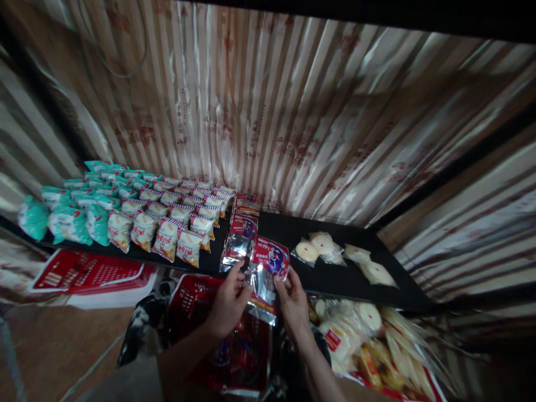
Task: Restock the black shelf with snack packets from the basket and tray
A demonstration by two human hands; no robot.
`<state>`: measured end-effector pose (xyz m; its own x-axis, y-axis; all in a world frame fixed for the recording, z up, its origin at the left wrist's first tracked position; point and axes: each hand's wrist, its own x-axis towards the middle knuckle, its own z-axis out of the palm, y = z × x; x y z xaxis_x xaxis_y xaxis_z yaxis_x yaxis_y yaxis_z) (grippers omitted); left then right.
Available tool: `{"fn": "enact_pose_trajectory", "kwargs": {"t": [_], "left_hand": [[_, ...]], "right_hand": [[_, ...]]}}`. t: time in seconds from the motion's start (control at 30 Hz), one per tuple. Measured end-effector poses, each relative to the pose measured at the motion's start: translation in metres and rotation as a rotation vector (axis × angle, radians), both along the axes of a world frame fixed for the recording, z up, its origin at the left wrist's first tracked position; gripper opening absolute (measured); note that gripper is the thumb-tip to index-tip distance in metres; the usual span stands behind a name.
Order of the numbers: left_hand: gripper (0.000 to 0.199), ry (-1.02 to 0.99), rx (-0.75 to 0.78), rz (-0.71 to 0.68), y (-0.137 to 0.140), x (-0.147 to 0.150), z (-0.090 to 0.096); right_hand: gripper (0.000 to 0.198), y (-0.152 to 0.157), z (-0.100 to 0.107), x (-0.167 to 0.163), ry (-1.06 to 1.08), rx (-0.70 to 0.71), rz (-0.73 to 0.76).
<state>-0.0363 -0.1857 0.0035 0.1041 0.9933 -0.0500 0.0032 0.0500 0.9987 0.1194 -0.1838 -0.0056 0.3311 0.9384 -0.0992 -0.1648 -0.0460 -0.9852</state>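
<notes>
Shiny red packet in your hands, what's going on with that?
A person grips the red and silver packet in the right hand, with the left hand at its other side. Just behind it, similar packets are lined up on a black shelf. Left of those stand rows of white snack bags, then teal bags. To the right lie clear bags with pale, round contents.
</notes>
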Motion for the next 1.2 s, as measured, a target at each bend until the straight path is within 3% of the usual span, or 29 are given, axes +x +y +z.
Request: {"fn": "enact_pose_trajectory", "kwargs": {"t": [0.2, 0.37, 0.6, 0.77, 0.87, 0.97, 1.2], "left_hand": [[0.037, 0.242, 0.301, 0.113, 0.047, 0.024, 0.022], [0.037, 0.362, 0.285, 0.180, 0.091, 0.036, 0.032], [0.042, 0.528, 0.262, 0.262, 0.152, 0.040, 0.023], [0.041, 0.594, 0.257, 0.238, 0.184, 0.036, 0.017], [0.040, 0.647, 0.241, 0.235, 0.196, 0.034, 0.015], [0.040, 0.693, 0.261, 0.233, 0.201, 0.033, 0.011], [0.042, 0.793, 0.277, 0.226, 0.200, 0.030, 0.008]], "right_hand": [[0.067, 0.074, 0.013, 0.012, -0.120, 0.111, -0.048], [0.062, 0.142, 0.020, 0.015, -0.244, 0.151, -0.080], [0.049, 0.217, 0.007, 0.011, -0.479, 0.118, -0.052], [0.052, 0.245, 0.005, 0.004, -0.610, 0.076, -0.081], [0.044, 0.255, 0.006, 0.003, -0.714, 0.027, -0.065], [0.038, 0.261, 0.003, 0.002, -0.795, -0.021, -0.046], [0.038, 0.262, -0.008, -0.007, -0.872, 0.007, -0.030]]}}
